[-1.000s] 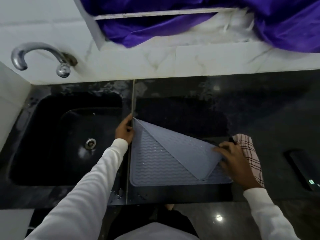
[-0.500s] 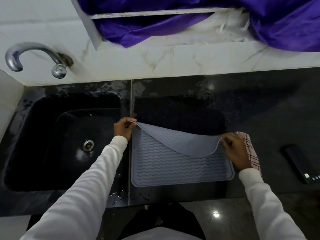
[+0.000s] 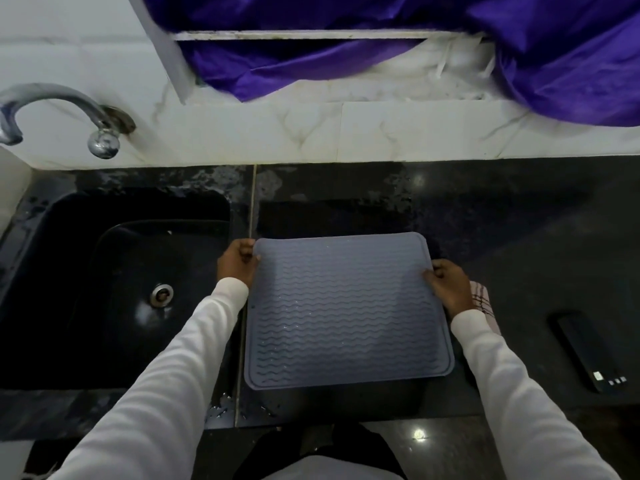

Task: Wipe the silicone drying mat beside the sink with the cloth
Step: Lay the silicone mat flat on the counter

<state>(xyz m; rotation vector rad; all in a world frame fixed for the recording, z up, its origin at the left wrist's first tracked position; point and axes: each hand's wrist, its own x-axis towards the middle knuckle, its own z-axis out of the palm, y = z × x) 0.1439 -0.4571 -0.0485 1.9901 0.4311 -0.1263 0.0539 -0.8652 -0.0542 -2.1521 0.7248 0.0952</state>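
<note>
A grey silicone drying mat [image 3: 346, 313] with wavy ridges lies spread on the black counter just right of the sink [image 3: 114, 289]. My left hand [image 3: 237, 261] pinches the mat's far left corner. My right hand [image 3: 446, 287] grips its right edge near the far corner. A pink checked cloth [image 3: 483, 301] lies on the counter right of the mat, mostly hidden behind my right hand and sleeve.
A chrome tap [image 3: 55, 109] juts from the white tiled wall above the sink. A dark phone [image 3: 588, 351] lies on the counter at the right. Purple fabric [image 3: 381, 39] hangs over the ledge behind. The counter's front edge runs just below the mat.
The mat was folded over diagonally; both hands have drawn its far edge back away from me, and it now lies unfolded. The cloth has stayed in place.
</note>
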